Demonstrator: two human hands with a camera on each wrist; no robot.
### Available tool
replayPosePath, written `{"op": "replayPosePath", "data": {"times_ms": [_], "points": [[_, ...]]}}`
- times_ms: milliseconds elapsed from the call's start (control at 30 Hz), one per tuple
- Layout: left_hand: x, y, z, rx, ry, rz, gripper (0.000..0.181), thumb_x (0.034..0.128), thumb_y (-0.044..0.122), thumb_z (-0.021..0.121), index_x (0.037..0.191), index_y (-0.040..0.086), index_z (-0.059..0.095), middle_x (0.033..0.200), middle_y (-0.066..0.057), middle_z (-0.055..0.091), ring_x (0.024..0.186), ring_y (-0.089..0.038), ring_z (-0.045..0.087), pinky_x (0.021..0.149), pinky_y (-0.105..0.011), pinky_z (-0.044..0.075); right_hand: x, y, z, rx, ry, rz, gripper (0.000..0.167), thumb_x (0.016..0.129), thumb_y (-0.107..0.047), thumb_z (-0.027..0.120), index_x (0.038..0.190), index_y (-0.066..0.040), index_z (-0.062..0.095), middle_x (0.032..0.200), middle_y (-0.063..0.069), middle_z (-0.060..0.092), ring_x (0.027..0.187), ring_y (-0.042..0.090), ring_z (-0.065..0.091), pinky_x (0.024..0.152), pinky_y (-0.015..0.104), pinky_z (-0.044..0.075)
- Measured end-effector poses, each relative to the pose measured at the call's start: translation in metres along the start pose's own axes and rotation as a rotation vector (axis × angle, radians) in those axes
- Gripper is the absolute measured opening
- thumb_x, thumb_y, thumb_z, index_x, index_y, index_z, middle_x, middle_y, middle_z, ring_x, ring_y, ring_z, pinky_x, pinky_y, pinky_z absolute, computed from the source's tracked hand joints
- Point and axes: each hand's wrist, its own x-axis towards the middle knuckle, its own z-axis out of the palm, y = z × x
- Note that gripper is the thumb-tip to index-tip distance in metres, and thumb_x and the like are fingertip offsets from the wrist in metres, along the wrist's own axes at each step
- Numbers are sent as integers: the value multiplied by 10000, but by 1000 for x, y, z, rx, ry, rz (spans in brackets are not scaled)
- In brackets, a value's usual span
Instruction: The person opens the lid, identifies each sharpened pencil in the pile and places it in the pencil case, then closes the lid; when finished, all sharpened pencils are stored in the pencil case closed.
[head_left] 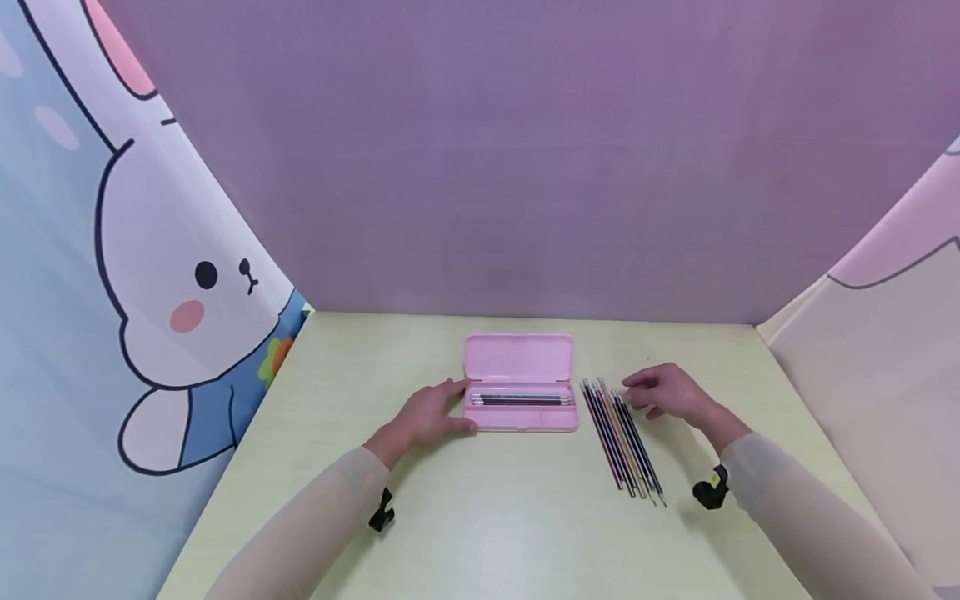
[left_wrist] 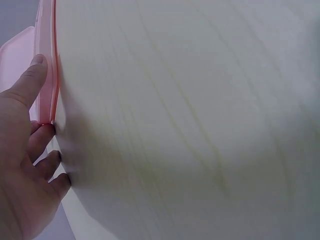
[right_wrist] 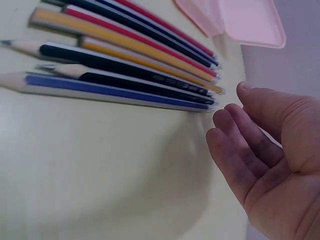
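Observation:
A pink pencil case [head_left: 519, 430] lies with its lid [head_left: 518, 357] raised toward the back, and a few dark pencils [head_left: 521, 400] rest inside it. My left hand [head_left: 429, 414] holds the case by its left end, the thumb on the front wall and the other fingers at the side. Right of the case, several pencils [right_wrist: 125, 47] in black, red, yellow and blue lie in a loose row. Beside their far ends is my right hand [head_left: 667, 392]; its fingers are loosely bent, with a gap between thumb and fingertips and nothing held in the right wrist view.
The pale wooden table [head_left: 420, 533] meets a purple panel [head_left: 525, 167] at the back. A rabbit-print cloth [head_left: 187, 250] hangs on the left, a pale pink one [head_left: 892, 350] on the right. Black straps [head_left: 710, 489] hang under both wrists.

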Motion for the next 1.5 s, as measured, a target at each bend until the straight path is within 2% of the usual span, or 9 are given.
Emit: {"op": "replayPosePath", "data": {"times_ms": [333, 533, 767, 967, 1233, 1500], "points": [[-1, 0, 0, -5, 3, -1, 947, 833, 571, 799, 1602, 211, 381, 1590, -104, 468, 1444, -371, 460, 1184, -538, 395, -1, 17, 8, 18, -8, 29, 451, 963, -132, 711, 1346, 80, 607, 1090, 164, 717, 923, 235, 697, 724, 403, 634], [-2, 0, 0, 3, 2, -7, 940, 835, 563, 801, 1601, 214, 384, 1590, -103, 469, 1437, -373, 468, 1183, -533, 398, -2, 21, 13, 50, 2, 24, 456, 929, -85, 743, 1327, 91, 607, 1074, 180, 697, 846, 218, 660, 661, 367, 612], [-1, 0, 0, 8, -4, -16, 940, 836, 566, 799, 1602, 214, 383, 1593, -112, 461, 1444, -377, 459, 1185, -539, 392, -2, 21, 16, 34, 23, 10, 433, 890, -22, 760, 1281, 98, 618, 1053, 188, 707, 792, 188, 651, 605, 328, 581], [-1, 0, 0, 7, -7, -23, 938, 837, 566, 796, 1603, 218, 380, 1596, -104, 460, 1443, -373, 461, 1182, -539, 398, -2, 20, 16, -5, 28, 12, 403, 887, -15, 755, 1256, 96, 634, 1050, 185, 710, 800, 200, 671, 620, 345, 597], [0, 0, -1, 15, -7, -13, 939, 834, 578, 794, 1602, 224, 383, 1594, -102, 463, 1433, -377, 472, 1178, -538, 402, -2, 14, 17, -122, 67, 34, 341, 858, -32, 740, 1174, 80, 677, 919, 126, 727, 665, 212, 682, 587, 372, 610], [1, -1, -1, 14, -5, -6, 945, 830, 578, 797, 1603, 228, 380, 1591, -94, 469, 1427, -375, 479, 1168, -542, 413, -2, 12, 19, -157, 99, 52, 318, 863, -71, 774, 1133, 70, 682, 891, 116, 724, 648, 196, 673, 573, 359, 602]]}}
